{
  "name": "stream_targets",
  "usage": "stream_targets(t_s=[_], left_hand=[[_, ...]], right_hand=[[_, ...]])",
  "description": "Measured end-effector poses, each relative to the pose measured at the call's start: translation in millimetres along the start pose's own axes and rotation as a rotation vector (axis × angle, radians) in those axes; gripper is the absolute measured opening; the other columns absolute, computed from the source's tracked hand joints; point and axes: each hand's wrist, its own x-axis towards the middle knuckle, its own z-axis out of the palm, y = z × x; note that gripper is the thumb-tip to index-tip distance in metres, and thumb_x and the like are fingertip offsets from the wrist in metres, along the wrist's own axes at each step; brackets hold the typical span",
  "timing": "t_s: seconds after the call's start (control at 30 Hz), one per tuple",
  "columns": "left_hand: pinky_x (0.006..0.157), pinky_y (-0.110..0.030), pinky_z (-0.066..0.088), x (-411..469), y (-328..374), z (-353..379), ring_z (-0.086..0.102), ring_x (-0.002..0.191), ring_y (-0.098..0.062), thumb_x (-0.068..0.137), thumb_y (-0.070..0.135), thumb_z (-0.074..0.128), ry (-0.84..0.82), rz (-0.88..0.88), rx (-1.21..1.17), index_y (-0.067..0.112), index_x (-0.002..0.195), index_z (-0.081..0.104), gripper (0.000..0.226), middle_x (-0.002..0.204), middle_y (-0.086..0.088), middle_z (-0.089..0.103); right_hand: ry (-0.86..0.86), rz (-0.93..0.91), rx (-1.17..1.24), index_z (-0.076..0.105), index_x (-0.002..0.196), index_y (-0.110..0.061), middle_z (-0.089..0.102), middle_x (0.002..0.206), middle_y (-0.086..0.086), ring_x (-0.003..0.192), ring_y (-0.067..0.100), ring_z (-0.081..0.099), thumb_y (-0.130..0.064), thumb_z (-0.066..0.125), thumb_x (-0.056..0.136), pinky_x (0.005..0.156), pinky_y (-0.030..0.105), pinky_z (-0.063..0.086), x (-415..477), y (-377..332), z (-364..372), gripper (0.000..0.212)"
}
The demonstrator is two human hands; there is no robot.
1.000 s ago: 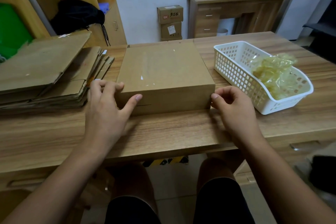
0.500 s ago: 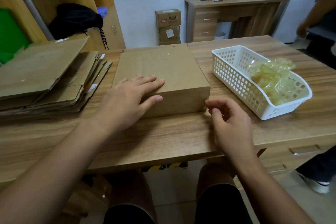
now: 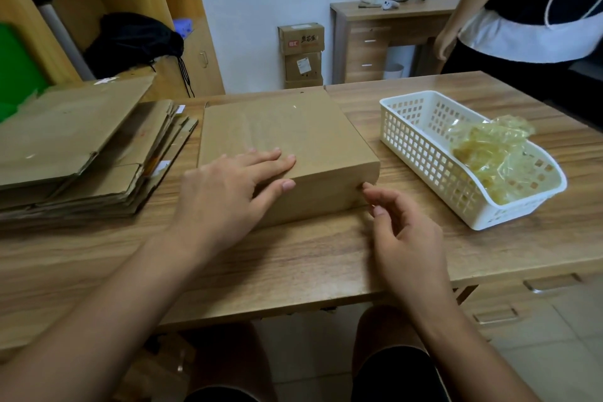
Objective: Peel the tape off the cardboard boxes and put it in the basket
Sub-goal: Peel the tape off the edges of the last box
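A closed brown cardboard box [image 3: 293, 127] lies flat in the middle of the wooden table, with a faint strip of clear tape along its top. My left hand [image 3: 228, 192] rests flat on the box's near left corner, fingers straight, thumb against the front face. My right hand [image 3: 404, 238] hovers at the box's near right corner with fingers loosely curled, a fingertip touching the corner edge; nothing is held in it. To the right stands a white plastic basket [image 3: 421, 153] holding a crumpled wad of yellowish peeled tape [image 3: 489, 153].
A pile of flattened cardboard boxes [image 3: 81, 147] fills the table's left side. Another person [image 3: 535, 10] stands at the far right behind the table. Small stacked boxes [image 3: 301, 54] and a wooden desk [image 3: 391, 36] stand by the back wall.
My left hand slid from the box's left side onto its top. My right hand uncurled and shifted at the near right corner. A person has stepped into view at the right.
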Motion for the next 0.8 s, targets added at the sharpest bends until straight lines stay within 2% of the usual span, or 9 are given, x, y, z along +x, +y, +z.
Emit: stream_targets(t_s=[0.13,0.2,0.3,0.37,0.47,0.53,0.6,0.73,0.8], left_hand=[[0.098,-0.043,0.055,-1,2,1,0.057,0.129,-0.008,0.095,0.067,0.037,0.013,-0.004,0.005,0.055,0.133,0.057,0.045,0.138,0.023,0.059],[0.098,-0.042,0.055,-1,3,2,0.057,0.130,-0.008,0.094,0.068,0.037,0.016,-0.015,0.016,0.056,0.133,0.057,0.045,0.138,0.024,0.059],[0.096,-0.042,0.056,-1,3,4,0.058,0.129,-0.009,0.094,0.068,0.037,0.024,-0.028,0.041,0.056,0.132,0.057,0.045,0.138,0.024,0.059],[0.093,-0.041,0.057,-2,3,6,0.061,0.125,-0.011,0.095,0.064,0.042,0.052,-0.029,0.053,0.053,0.130,0.061,0.042,0.135,0.021,0.062],[0.091,-0.040,0.056,-3,6,10,0.063,0.122,-0.012,0.096,0.056,0.049,0.097,-0.023,0.051,0.047,0.128,0.066,0.038,0.131,0.016,0.066],[0.096,-0.042,0.055,-4,7,12,0.062,0.125,-0.013,0.097,0.054,0.047,0.091,-0.025,0.038,0.045,0.130,0.065,0.038,0.133,0.015,0.066],[0.097,-0.045,0.055,-3,7,14,0.062,0.126,-0.015,0.098,0.052,0.047,0.097,-0.024,0.021,0.043,0.130,0.066,0.038,0.133,0.013,0.066],[0.097,-0.046,0.055,-4,8,15,0.064,0.124,-0.018,0.098,0.048,0.050,0.130,-0.019,-0.002,0.040,0.128,0.068,0.036,0.130,0.010,0.068],[0.097,-0.045,0.055,-4,8,15,0.064,0.124,-0.018,0.099,0.048,0.050,0.130,-0.019,0.003,0.040,0.129,0.068,0.035,0.131,0.010,0.068]], right_hand=[[-0.012,-0.012,-0.051,0.068,0.114,-0.036,0.066,0.098,-0.040,0.082,-0.015,0.063,-0.007,0.056,0.099,0.071,-0.003,0.040,2,2,5,0.035],[-0.032,-0.014,-0.064,0.069,0.115,-0.033,0.066,0.100,-0.038,0.081,-0.014,0.063,-0.009,0.056,0.100,0.069,-0.003,0.041,2,3,6,0.032],[-0.056,-0.007,-0.062,0.068,0.116,-0.034,0.067,0.108,-0.035,0.099,-0.015,0.063,-0.016,0.057,0.098,0.079,-0.002,0.040,1,3,8,0.028],[-0.057,0.069,-0.008,0.065,0.113,-0.037,0.071,0.109,-0.024,0.104,-0.012,0.064,-0.012,0.059,0.099,0.086,0.003,0.044,4,6,8,0.029],[-0.050,0.307,0.302,0.062,0.116,-0.035,0.073,0.116,-0.008,0.117,-0.001,0.065,-0.007,0.058,0.100,0.107,0.033,0.049,10,7,6,0.033],[-0.054,0.372,0.371,0.060,0.124,-0.034,0.070,0.124,-0.007,0.123,0.000,0.061,-0.006,0.057,0.101,0.113,0.038,0.045,11,4,7,0.036],[-0.043,0.379,0.343,0.059,0.131,-0.032,0.068,0.127,-0.011,0.120,-0.004,0.061,-0.006,0.056,0.100,0.110,0.030,0.047,12,1,8,0.041],[-0.065,0.354,0.305,0.058,0.134,-0.031,0.074,0.109,-0.020,0.101,-0.013,0.065,-0.003,0.054,0.100,0.076,0.003,0.046,20,2,7,0.044],[-0.087,0.364,0.314,0.057,0.138,-0.027,0.072,0.113,-0.023,0.104,-0.016,0.063,-0.001,0.053,0.100,0.081,0.003,0.047,24,1,9,0.046]])
